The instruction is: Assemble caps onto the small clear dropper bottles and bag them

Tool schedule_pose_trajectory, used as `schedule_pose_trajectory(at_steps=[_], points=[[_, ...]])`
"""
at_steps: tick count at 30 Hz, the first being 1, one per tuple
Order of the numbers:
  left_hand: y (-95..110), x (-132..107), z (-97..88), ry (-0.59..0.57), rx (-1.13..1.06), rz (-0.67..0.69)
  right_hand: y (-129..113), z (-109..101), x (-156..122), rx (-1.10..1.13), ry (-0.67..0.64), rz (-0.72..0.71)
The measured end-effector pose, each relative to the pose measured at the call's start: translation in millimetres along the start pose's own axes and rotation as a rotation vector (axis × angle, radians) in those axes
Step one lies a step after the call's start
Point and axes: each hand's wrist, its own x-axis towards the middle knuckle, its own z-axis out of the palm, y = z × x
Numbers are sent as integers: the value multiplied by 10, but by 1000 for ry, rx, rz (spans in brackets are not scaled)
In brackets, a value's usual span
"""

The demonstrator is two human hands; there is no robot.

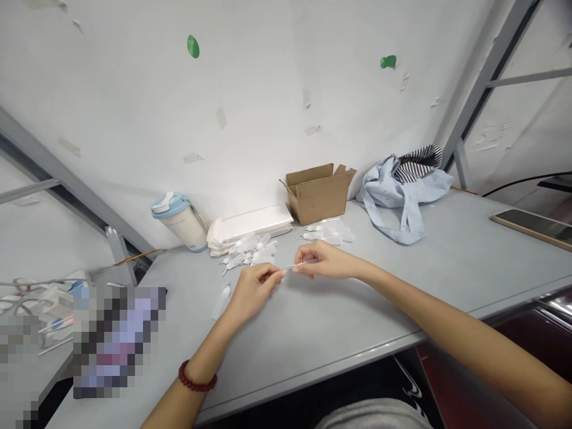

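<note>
A: What sits nearest, at the bottom of the frame?

B: Two bare forearms come up from the lower edge. The left wrist wears a red bead bracelet (197,379). At lower left lies a blurred-out patch, with cables (36,292) beyond it.

A: And the hands?

B: They meet at the frame's centre, above the grey table (339,333). The left hand (252,290) is curled, its fingertips pinched narrow on one end of a small clear tube (290,268). The right hand (324,260) pinches the other end. So the tube hangs between both hands, just off the tabletop.

A: What lies past them?

B: One clear piece (222,300) lies left of the left hand. A heap of clear pieces (250,250) sits just behind the hands, with a smaller pile (328,231) to its right.

A: Farther back?

B: Along the wall: a cup (179,220) with a pale blue lid, a stack of white packets (250,226), an open carton (319,192), and a light blue cloth bag (402,185). A phone (534,226) lies at the right edge.
</note>
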Motion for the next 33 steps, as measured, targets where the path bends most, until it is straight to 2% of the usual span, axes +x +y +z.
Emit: schedule_pose_trajectory(at_steps=[6,15,21,33], points=[[88,-2,-35,-75,-129,-122,16,23,-4,75,30,-22],[136,-27,-71,-246,-189,-114,14,36,1,104,51,-12],[133,-19,-59,-197,-255,-80,6,61,8,158,4,-4],[96,-12,-86,-220,-270,-53,1,75,-2,201,5,-16]])
